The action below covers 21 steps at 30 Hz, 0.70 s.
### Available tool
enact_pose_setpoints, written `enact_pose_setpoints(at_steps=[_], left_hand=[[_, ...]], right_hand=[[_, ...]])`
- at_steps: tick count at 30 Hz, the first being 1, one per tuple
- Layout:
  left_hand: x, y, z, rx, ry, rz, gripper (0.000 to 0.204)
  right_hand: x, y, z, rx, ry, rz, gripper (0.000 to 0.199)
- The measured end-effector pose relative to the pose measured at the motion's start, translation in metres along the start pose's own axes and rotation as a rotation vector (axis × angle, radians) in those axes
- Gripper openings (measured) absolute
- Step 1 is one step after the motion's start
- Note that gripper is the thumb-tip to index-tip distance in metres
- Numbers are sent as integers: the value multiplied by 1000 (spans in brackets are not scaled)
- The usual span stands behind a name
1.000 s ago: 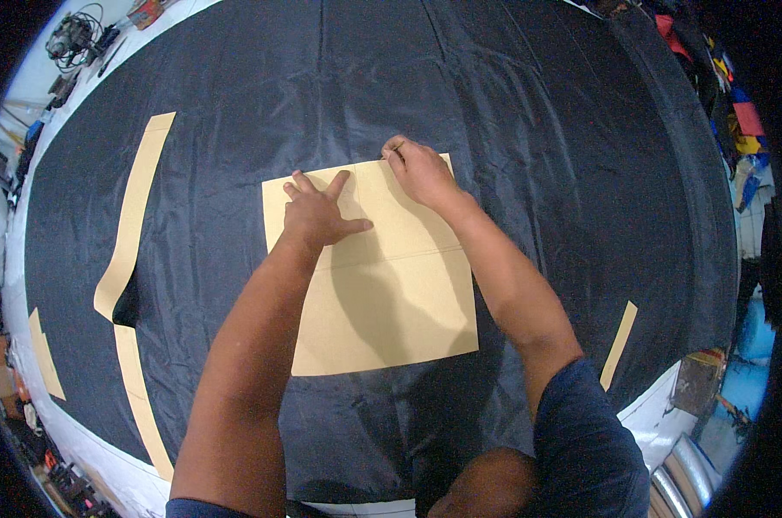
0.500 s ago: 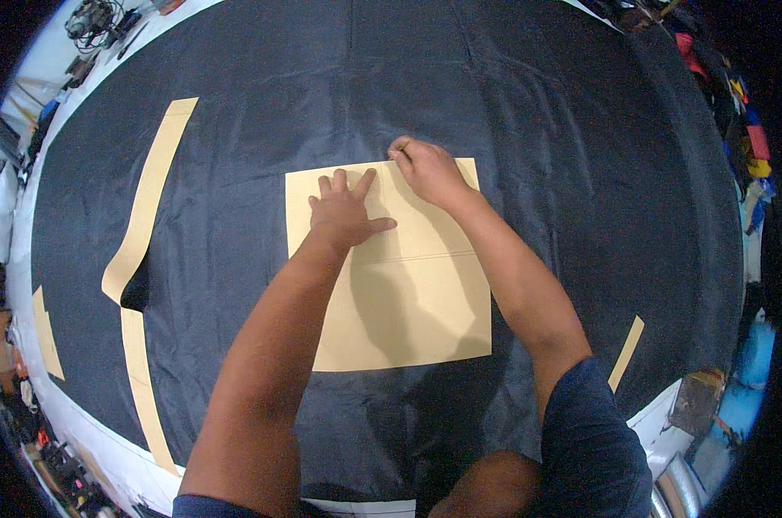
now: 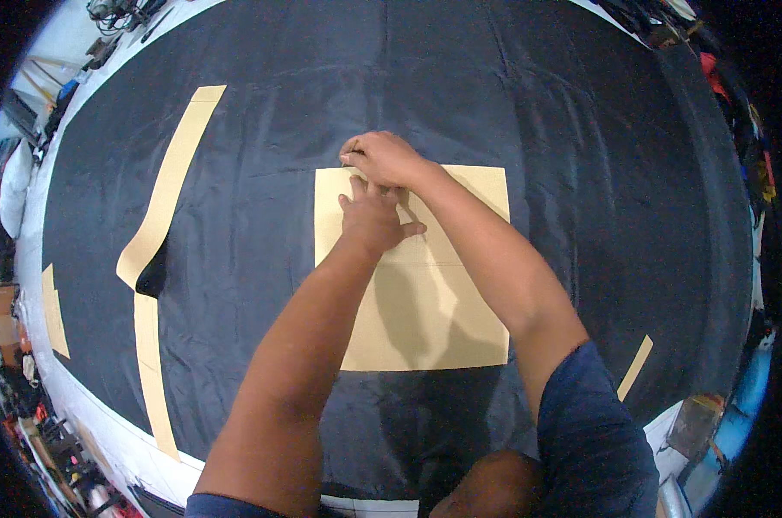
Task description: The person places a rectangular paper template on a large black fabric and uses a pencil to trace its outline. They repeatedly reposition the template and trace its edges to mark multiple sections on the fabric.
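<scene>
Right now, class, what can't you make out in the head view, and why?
Whether the right hand grips anything: head view, its curled fingers cover it.
The left hand, some fingertips: head view, hidden by the right hand.
The tan sheet, part of its top edge: head view, behind that hand.
The dark object, top left: head view, cut by the top edge.
The clutter at lower left: head view, blurred and too small.

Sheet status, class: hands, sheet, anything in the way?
Left hand spread on sheet. Right hand pinched at far edge, contents unclear. Sheet flat on black cloth. Right hand partly hides left.
</scene>
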<state>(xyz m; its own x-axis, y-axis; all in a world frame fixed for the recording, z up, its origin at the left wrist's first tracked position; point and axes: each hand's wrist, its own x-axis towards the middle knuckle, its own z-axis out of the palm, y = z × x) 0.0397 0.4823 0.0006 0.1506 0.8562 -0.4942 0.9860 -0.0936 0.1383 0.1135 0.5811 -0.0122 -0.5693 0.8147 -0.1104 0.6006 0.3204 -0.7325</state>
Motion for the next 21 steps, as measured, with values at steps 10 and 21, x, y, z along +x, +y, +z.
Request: enact_pose_setpoints(at_steps=[10, 21], left_hand=[[0, 4, -5, 30, -37, -3, 100], [4, 1, 1, 33, 26, -5, 102]], right_hand=[[15, -8, 8, -42, -5, -22, 31], [-87, 71, -46, -100, 241, 79, 31]])
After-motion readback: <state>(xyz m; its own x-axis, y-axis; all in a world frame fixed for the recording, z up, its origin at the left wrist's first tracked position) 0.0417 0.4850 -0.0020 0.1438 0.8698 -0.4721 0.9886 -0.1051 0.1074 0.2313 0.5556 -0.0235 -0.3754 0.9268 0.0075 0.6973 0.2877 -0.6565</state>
